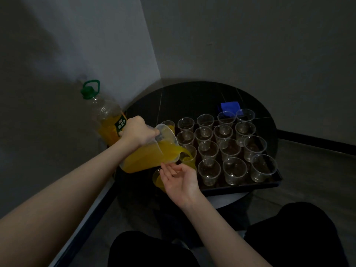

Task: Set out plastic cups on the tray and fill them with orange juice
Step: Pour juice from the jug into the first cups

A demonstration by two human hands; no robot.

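Juice pouring from a tilted jug into a cup at the tray's near-left corner.

Knees in dark trousers [296, 237] sit nearest, below the round dark tabletop [192, 97]. The right hand [181, 179] hovers palm up, fingers relaxed and grasping nothing, just under the jug's spout and in front of a filled cup [158, 178]. The left hand [137, 132] is clenched round the handle of the clear jug [146, 157], which tips orange juice into a cup [187, 154]. Rows of empty clear cups [234, 170] stand on the black tray [250, 185]. Behind the left hand stands a big juice bottle [105, 116] with a green cap; a blue cloth [230, 106] lies beyond the tray.
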